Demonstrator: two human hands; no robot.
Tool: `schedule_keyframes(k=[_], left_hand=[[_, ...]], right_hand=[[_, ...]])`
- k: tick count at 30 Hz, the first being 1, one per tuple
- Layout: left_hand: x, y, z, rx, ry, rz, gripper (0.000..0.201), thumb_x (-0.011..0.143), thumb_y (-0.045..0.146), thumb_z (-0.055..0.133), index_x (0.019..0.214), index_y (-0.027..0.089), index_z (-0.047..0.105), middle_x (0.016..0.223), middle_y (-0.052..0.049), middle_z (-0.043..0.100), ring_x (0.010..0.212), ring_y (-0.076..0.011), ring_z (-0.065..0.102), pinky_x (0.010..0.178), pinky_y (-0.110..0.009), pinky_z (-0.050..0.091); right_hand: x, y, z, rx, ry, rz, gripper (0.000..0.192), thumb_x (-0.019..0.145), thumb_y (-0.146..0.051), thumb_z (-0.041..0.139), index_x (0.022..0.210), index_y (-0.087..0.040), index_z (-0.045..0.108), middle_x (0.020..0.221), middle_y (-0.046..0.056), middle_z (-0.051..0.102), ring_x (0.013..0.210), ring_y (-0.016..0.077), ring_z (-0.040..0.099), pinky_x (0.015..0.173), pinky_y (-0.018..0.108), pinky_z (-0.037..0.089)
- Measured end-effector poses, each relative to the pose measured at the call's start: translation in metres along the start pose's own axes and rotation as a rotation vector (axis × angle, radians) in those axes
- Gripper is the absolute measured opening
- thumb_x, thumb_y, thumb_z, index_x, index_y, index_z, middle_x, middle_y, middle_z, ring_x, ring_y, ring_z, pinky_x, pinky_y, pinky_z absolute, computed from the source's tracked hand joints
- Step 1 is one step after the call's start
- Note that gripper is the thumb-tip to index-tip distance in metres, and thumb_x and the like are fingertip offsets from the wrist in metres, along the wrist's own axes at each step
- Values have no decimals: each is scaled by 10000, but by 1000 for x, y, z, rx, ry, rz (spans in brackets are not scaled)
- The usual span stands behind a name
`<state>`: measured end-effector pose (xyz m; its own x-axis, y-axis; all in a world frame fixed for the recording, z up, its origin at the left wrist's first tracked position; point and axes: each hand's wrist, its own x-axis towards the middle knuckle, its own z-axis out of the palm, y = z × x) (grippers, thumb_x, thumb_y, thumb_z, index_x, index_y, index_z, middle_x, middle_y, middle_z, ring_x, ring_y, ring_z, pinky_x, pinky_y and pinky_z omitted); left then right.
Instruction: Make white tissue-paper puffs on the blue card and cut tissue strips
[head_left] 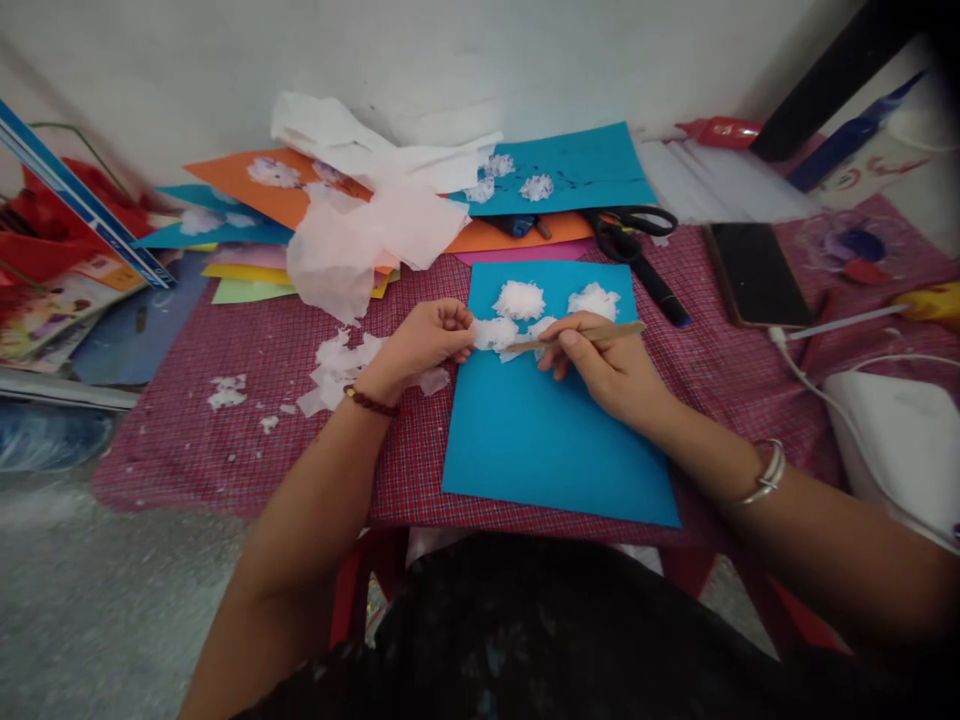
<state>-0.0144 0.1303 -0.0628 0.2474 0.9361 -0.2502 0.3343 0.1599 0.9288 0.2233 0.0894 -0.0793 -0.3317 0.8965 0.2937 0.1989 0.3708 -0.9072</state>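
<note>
Black clothing (562,615) nearest; right hand (604,365) pinching brown stick (619,331); left hand (427,335) curled, grip unclear; scissors (654,283), phone (754,272) beside blue sheet (559,440).

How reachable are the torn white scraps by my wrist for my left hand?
Probably yes: the torn white scraps lie on the checked tablecloth close by your left hand, with nothing visible blocking them.

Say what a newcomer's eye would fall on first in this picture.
Probably the bright blue sheet in front of the person, with fluffy white tufts across its upper part. Among those tufts the right hand holds a slim brown stick, while the left hand is at the sheet's left edge. Farther back, crumpled white tissue sprawls over coloured sheets.
</note>
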Motion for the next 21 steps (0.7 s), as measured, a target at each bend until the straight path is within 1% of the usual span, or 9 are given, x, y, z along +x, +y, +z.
schedule_keyframes(k=[5,7,10,12,13,15,18,21], left_hand=[[-1,-1,-5,6,-67,19,67,748,105,630,743,157,590,588,28,581,495,-52,531,508,-187,445],[-3,-1,-9,18,-122,31,41,746,133,644,743,159,612,579,33,571,497,-56,522,508,-191,438],[-4,-1,-12,95,-230,72,27,733,169,667,717,165,645,591,31,577,527,-63,511,509,-195,408],[-4,-2,-12,149,-264,106,26,727,188,675,717,168,664,626,24,595,547,-65,497,510,-201,384],[-3,-3,-11,163,-255,124,32,726,198,677,722,167,668,643,21,601,552,-65,487,510,-205,373],[-1,-4,-7,172,-202,153,57,731,215,678,718,162,660,658,19,591,558,-65,466,507,-213,350],[2,-4,1,190,-100,175,120,730,211,677,652,155,604,614,31,525,547,-62,418,499,-216,314],[3,-2,8,220,-19,182,145,721,176,667,622,160,561,566,46,477,526,-62,382,497,-221,290]], right_hand=[[3,2,0,41,69,-1,265,1007,-440,482,969,-215,618,779,25,688,598,124,623,589,302,512],[3,3,1,44,77,-2,265,1003,-448,488,964,-219,615,777,22,690,593,123,624,591,302,511],[4,3,1,46,84,11,281,1001,-471,484,962,-224,612,793,20,699,580,119,621,586,302,514],[4,3,2,37,89,23,300,997,-493,482,960,-226,612,794,19,701,578,119,621,587,304,517],[4,3,2,32,92,30,309,993,-504,482,959,-226,612,794,19,702,578,119,622,588,305,518],[4,2,2,30,97,40,324,985,-524,488,954,-228,616,792,19,702,576,121,623,586,308,518],[5,0,1,52,111,33,320,973,-531,508,932,-236,627,773,18,698,564,127,622,571,314,511],[4,-4,-1,90,166,12,282,968,-507,533,900,-253,633,739,14,688,548,136,611,551,321,500]])
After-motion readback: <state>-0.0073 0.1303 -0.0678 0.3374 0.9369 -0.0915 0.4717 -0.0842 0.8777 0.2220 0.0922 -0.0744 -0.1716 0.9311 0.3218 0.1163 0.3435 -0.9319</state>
